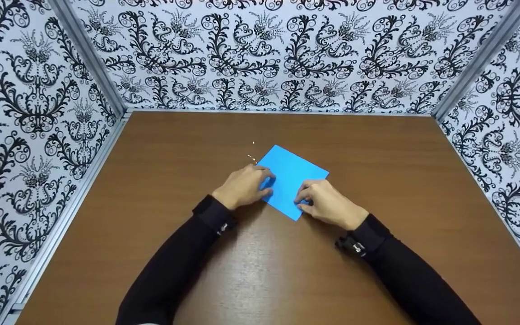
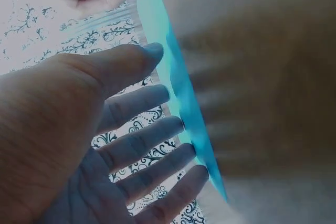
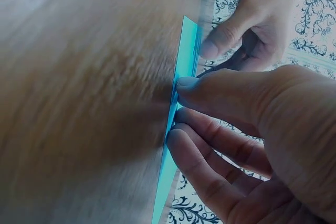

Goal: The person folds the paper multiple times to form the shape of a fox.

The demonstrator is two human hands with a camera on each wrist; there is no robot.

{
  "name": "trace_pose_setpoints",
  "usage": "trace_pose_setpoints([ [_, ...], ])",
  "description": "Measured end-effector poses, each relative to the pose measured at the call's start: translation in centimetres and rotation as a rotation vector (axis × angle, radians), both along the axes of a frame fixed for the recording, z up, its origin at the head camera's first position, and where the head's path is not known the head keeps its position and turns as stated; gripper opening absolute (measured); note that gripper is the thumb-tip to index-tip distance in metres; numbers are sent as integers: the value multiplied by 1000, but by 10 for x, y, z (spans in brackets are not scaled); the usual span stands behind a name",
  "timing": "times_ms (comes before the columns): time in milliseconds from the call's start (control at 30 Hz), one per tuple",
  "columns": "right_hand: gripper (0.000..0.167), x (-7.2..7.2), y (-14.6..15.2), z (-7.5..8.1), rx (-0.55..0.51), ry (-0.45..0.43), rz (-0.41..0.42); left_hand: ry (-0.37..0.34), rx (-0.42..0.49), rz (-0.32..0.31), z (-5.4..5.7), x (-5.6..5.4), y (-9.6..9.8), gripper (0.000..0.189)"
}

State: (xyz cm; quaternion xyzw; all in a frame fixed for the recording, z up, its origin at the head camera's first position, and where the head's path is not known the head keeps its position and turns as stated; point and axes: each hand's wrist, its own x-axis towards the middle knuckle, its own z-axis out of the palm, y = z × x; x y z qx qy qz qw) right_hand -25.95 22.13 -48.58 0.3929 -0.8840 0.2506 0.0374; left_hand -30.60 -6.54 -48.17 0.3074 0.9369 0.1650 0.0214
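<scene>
A square sheet of bright blue paper (image 1: 290, 169) lies flat on the brown table, turned so that one corner points toward me. My left hand (image 1: 244, 185) rests at the sheet's left side. In the left wrist view its thumb and spread, nearly straight fingers (image 2: 152, 124) touch the paper. My right hand (image 1: 327, 203) is at the near right edge. The right wrist view shows its thumb and slightly bent fingers touching the blue paper (image 3: 184, 61) near that edge, with the thumb apart from the fingers. The left corner is hidden under my left hand.
The wooden table (image 1: 174, 149) extends around the paper. White panels with black scroll patterns (image 1: 260, 54) stand at the back and both sides, framed by metal profiles (image 1: 89, 56). Tiny bright specks (image 1: 253, 159) show just beyond my left hand.
</scene>
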Motion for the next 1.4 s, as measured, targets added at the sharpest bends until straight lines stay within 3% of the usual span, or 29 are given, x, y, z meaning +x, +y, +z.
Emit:
trace_pose_setpoints([
  [167,11,0,-1,0,3,-21,-6,44,45,9,7,-16,-2,45],
  [367,9,0,0,-1,-1,-15,-7,31,41,46,17,-38,-1,45],
  [733,9,0,-1,-2,1,-17,-10,-16,31,119,16,-76,4,43],
  [967,9,0,0,-3,4,-14,-22,-28,-10,99,21,-84,14,49],
  [1400,10,2,1,-2,7,-40,-29,-67,-66,90,20,-89,25,55],
])
